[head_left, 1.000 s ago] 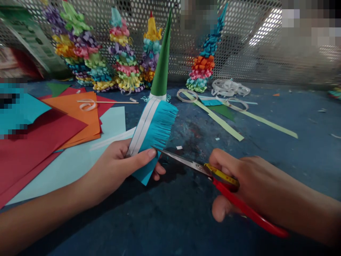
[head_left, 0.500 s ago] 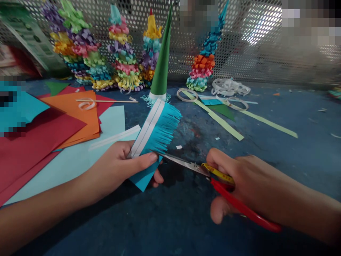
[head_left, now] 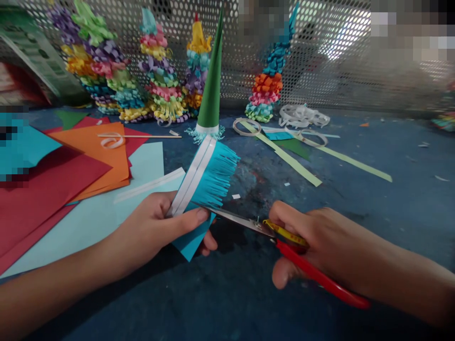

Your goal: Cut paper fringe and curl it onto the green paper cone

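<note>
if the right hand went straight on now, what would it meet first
With scissors leading, the right hand would likely meet the fringed blue paper first; the left thumb lies very close, and depth is unclear.

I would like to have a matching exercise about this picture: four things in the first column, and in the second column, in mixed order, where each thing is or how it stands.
Things
1. Scissors
2. Fringed strip
3. Cone
4. Stick

Places and states
A. Green, pointing upward
B. Lying partly on the orange paper
C. In the right hand
D. Blue with a white band, in the left hand

Right pairs: 1-C, 2-D, 3-A, 4-B
</note>
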Motion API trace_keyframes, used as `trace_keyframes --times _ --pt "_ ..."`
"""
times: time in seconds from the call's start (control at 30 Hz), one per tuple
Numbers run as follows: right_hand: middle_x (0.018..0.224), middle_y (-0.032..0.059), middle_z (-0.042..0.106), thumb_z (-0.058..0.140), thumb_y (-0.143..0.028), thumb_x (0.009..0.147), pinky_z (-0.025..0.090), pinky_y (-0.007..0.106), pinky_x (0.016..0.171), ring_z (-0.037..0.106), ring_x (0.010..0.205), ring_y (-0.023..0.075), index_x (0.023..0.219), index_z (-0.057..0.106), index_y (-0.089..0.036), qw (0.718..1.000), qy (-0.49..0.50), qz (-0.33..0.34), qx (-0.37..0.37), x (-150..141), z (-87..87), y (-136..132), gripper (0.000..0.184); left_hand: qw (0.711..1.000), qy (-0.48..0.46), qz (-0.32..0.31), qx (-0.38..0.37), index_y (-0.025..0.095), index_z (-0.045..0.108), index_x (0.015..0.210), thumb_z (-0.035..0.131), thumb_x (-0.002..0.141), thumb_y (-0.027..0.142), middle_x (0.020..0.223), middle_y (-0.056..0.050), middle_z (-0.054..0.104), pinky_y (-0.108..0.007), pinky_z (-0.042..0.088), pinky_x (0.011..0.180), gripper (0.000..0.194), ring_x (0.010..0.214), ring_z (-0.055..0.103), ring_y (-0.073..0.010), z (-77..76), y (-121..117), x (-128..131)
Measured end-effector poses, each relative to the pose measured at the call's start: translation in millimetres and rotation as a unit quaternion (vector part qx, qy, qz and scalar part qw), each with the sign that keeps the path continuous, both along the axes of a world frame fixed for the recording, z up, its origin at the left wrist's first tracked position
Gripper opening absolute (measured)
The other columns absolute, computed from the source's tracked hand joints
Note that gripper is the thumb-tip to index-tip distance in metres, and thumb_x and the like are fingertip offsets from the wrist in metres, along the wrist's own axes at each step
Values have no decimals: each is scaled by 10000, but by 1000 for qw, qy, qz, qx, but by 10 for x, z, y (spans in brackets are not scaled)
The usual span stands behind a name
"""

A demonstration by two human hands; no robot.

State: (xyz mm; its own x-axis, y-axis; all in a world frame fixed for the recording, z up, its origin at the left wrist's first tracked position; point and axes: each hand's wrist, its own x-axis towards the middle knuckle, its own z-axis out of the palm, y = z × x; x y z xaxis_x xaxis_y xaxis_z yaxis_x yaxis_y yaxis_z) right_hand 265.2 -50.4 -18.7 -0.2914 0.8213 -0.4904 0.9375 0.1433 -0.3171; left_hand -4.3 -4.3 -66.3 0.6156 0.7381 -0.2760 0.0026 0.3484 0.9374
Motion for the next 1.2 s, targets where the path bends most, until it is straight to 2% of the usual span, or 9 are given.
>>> trace_keyframes --times 0.1,0.2,0.3,0.4,0.47,0.53,0.73,0.93,1.2 --pt "633 -39 730 633 -213 900 199 243 442 579 439 143 825 363 -276 1000 10 9 5 24 -21 9 287 1000 10 7 -1 171 728 823 748 880 424 705 -22 794 -187 584 582 260 618 734 -148 22 -7 0" --pt "597 -42 711 645 -327 916 196 244 436 572 436 147 829 389 -273 1000 13 -5 14 42 -26 6 276 1000 12 20 -11 162 732 840 751 880 395 714 -25 793 -180 580 610 238 653 743 -147 53 -19 7" --pt "551 -61 658 741 -439 837 218 243 444 568 460 151 821 364 -278 1000 10 -21 8 42 3 -6 410 999 13 32 -15 151 741 842 768 866 400 747 -46 805 -170 580 610 252 667 749 -146 67 -26 19" --pt "531 -70 607 811 -615 713 243 246 439 536 467 153 813 329 -284 999 28 -11 -29 42 56 -23 592 999 16 52 -7 150 738 863 788 844 421 773 -60 814 -182 594 602 277 655 753 -155 59 -24 29" --pt "528 -72 580 772 -715 700 236 251 431 489 454 149 823 329 -287 999 27 -4 -29 49 93 -33 627 998 16 67 -8 154 722 872 790 844 423 758 -49 811 -198 606 611 280 655 757 -162 46 -19 32" --pt "525 -73 569 737 -743 720 224 257 433 448 439 146 823 330 -290 1000 9 0 -14 55 121 -42 617 997 16 80 -10 156 703 874 783 855 418 751 -37 808 -207 614 626 275 662 760 -165 32 -13 31" --pt "541 -54 623 775 -651 736 227 271 453 521 433 175 804 319 -295 1000 -15 -9 -1 22 128 -69 582 996 17 84 13 158 679 920 740 903 394 784 -21 805 -194 608 627 244 653 756 -146 32 2 43" --pt "635 -21 740 728 -403 818 274 264 464 636 476 197 796 359 -284 998 9 -49 -31 -25 109 -54 388 997 9 67 31 164 681 940 731 909 355 805 -15 802 -183 605 618 200 643 746 -132 64 -4 54" --pt "631 -19 740 696 -396 842 301 249 448 650 478 196 797 354 -283 999 21 -35 -4 8 57 -52 362 996 34 80 30 171 669 932 736 900 376 815 -26 810 -189 601 598 218 641 746 -144 54 -1 63"
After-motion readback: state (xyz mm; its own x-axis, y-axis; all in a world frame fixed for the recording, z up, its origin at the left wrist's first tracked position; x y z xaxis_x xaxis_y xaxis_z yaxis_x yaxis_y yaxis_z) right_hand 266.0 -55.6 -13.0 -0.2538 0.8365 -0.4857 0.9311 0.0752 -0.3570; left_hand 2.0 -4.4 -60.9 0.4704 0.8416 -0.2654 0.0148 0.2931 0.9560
